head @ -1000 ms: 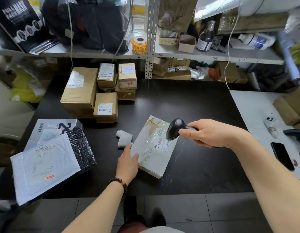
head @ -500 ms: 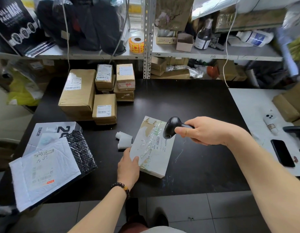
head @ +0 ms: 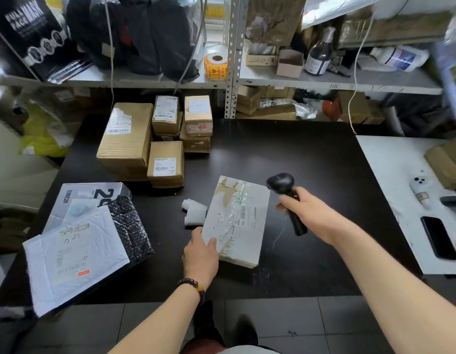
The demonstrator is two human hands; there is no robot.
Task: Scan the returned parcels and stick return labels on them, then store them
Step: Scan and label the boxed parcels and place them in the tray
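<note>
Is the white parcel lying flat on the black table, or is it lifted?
Flat: the white parcel rests on the black table, label up; the left hand holds its near corner.

left hand (head: 200, 254) holds the near left corner of the parcel (head: 237, 215), thumb laid on its top face, forearm bare and stretched forward with a beaded bracelet (head: 192, 286) at the wrist. right hand (head: 308, 213) is raised beside it, fingers curled round the scanner (head: 281, 181) handle, forearm bare and angled inward.
</note>
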